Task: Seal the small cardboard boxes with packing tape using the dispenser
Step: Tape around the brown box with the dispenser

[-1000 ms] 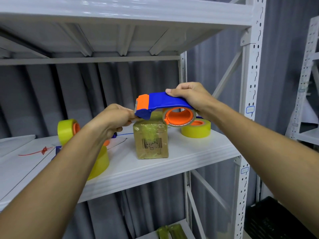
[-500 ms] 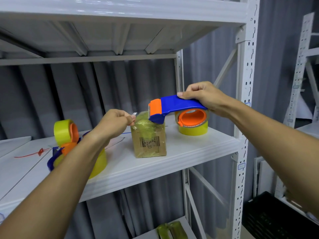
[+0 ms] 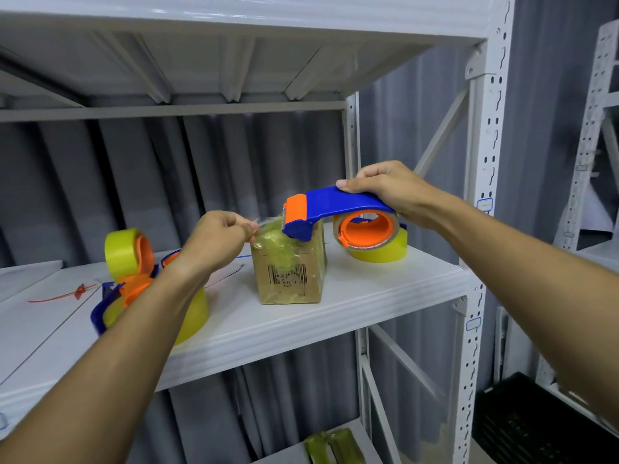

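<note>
Our right hand (image 3: 390, 192) clenches the dispenser (image 3: 330, 211) handle, its blade end resting on the box (image 3: 289, 266) top so tape can lay down there. Our left hand (image 3: 217, 241) pinches the tape end (image 3: 264, 224) taut just beside the box, which stands on the shelf (image 3: 368, 289), probably to anchor the strip.

storeroom or packing area | white slotted-steel shelving (image 3: 482, 135) — tape rolls (image 3: 378, 251), taped box (image 3: 289, 272) — corrugated grey wall (image 3: 100, 175)

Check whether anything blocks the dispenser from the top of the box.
Nothing visible does. The dispenser, gripped by the right hand, sits directly over the box; the left hand pinches the tape end beside it.
</note>
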Demonstrator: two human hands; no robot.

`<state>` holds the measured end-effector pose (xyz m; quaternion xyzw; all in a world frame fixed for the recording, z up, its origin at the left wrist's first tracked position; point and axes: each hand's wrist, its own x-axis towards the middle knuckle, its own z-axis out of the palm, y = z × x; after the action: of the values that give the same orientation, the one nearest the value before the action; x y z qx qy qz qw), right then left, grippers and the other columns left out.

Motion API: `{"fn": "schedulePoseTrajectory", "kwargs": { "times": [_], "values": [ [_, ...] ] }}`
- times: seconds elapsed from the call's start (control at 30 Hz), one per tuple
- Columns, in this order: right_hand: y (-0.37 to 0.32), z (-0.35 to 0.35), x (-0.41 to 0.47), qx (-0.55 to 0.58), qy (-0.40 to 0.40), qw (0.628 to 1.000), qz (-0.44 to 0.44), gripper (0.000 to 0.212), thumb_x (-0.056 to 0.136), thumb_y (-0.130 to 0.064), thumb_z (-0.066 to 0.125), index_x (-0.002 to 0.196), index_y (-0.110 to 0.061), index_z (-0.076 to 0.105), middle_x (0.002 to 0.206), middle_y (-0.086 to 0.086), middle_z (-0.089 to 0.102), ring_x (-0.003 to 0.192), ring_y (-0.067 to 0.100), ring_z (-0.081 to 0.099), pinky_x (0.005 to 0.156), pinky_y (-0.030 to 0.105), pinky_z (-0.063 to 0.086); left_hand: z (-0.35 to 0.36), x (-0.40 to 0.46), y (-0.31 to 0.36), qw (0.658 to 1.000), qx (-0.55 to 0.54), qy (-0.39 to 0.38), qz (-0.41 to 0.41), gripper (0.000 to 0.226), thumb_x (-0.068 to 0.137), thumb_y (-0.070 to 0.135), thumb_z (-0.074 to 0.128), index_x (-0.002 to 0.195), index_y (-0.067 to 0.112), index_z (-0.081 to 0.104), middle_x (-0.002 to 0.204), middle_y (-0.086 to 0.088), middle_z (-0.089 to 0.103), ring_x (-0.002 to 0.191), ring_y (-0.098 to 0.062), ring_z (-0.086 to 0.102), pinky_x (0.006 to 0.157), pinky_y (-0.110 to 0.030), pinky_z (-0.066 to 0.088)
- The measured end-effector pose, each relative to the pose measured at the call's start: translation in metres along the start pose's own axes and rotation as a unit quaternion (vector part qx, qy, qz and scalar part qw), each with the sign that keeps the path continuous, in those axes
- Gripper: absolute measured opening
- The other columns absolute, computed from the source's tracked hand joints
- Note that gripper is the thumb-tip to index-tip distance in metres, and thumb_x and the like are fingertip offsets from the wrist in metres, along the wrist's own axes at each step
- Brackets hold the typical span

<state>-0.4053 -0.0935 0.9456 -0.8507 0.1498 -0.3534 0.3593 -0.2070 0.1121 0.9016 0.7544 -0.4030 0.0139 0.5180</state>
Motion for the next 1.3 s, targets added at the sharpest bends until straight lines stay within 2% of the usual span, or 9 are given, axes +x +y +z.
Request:
{"fn": "schedulePoseTrajectory", "kwargs": {
  "times": [0.13,0.27,0.5,0.7,0.8,0.87,0.97,1.13,1.3],
  "values": [
    [-0.006,0.002,0.005,-0.008,-0.001,1.0,0.008,0.045,0.087,-0.05,0.071,0.091,-0.005,0.072,0.085,0.007,0.076,0.079,0.023,0.073,0.075,0.034,0.059,-0.005,0.003,0.0,1.0,-0.009,0.019,-0.002,0.01,0.095,0.022,0.066,0.1,0.016,0.073,0.092,0.006,0.073,0.098,-0.013,0.068,0.091,-0.033,0.051],
    [-0.013,0.003,0.009,-0.027,-0.016,0.999,0.026,0.044,0.086,-0.052,0.071,0.092,-0.008,0.073,0.081,0.003,0.076,0.067,0.01,0.071,0.074,0.03,0.057,-0.009,0.008,-0.002,0.999,-0.008,-0.005,-0.038,0.031,0.093,0.027,0.07,0.122,0.028,0.061,0.083,0.006,0.075,0.092,-0.005,0.066,0.073,-0.026,0.043],
    [-0.012,0.008,0.018,-0.01,-0.031,0.996,0.078,0.032,0.084,-0.049,0.074,0.083,-0.017,0.075,0.085,0.003,0.078,0.079,0.02,0.074,0.08,0.035,0.059,0.0,0.023,-0.018,0.994,-0.051,-0.018,-0.098,0.014,0.093,0.017,0.063,0.104,0.025,0.061,0.061,0.014,0.071,0.066,-0.007,0.058,0.069,-0.03,0.043],
    [-0.011,0.009,0.023,-0.013,-0.038,0.994,0.105,0.03,0.082,-0.049,0.076,0.084,-0.019,0.074,0.083,0.003,0.078,0.072,0.019,0.074,0.077,0.036,0.06,-0.002,0.027,-0.013,0.99,0.0,-0.064,-0.126,0.004,0.084,0.024,0.061,0.087,0.026,0.059,0.075,0.006,0.071,0.077,-0.018,0.058,0.07,-0.032,0.042],
    [-0.01,0.008,0.023,-0.014,-0.036,0.993,0.109,0.03,0.081,-0.049,0.076,0.085,-0.019,0.074,0.082,0.002,0.078,0.07,0.018,0.073,0.074,0.035,0.061,0.0,0.024,-0.016,0.996,0.045,-0.047,-0.054,0.007,0.087,0.025,0.061,0.091,0.027,0.056,0.102,0.006,0.059,0.092,-0.017,0.056,0.075,-0.032,0.043],
    [-0.008,0.008,0.023,-0.01,-0.037,0.993,0.112,0.027,0.081,-0.049,0.077,0.082,-0.022,0.075,0.082,0.002,0.078,0.072,0.019,0.074,0.077,0.037,0.061,0.0,0.017,-0.019,0.991,0.1,0.01,0.094,0.014,0.089,0.019,0.066,0.094,0.031,0.062,0.114,0.01,0.052,0.109,-0.017,0.051,0.09,-0.033,0.043],
    [-0.007,0.008,0.023,-0.003,-0.038,0.993,0.114,0.027,0.08,-0.049,0.077,0.07,-0.025,0.078,0.082,0.002,0.078,0.073,0.02,0.074,0.077,0.038,0.061,0.005,0.006,-0.022,0.954,0.141,0.003,0.265,0.028,0.096,0.006,0.061,0.106,0.028,0.074,0.112,0.014,0.068,0.11,-0.004,0.059,0.096,-0.025,0.048],
    [-0.005,0.008,0.021,-0.001,-0.033,0.992,0.12,0.028,0.081,-0.049,0.077,0.084,-0.021,0.075,0.081,0.001,0.078,0.084,0.026,0.076,0.081,0.041,0.061,0.003,0.004,-0.033,0.958,0.117,-0.037,0.26,0.025,0.1,0.02,0.059,0.119,0.027,0.073,0.107,0.02,0.073,0.105,0.004,0.065,0.089,-0.018,0.052],
    [-0.004,0.01,0.018,0.001,-0.04,0.992,0.117,0.035,0.082,-0.05,0.075,0.092,-0.017,0.074,0.084,0.002,0.078,0.086,0.027,0.076,0.084,0.042,0.061,0.006,0.006,-0.037,0.968,0.065,-0.027,0.241,0.021,0.096,0.028,0.065,0.113,0.026,0.077,0.103,0.019,0.075,0.1,0.002,0.068,0.085,-0.021,0.053]
  ]
}}
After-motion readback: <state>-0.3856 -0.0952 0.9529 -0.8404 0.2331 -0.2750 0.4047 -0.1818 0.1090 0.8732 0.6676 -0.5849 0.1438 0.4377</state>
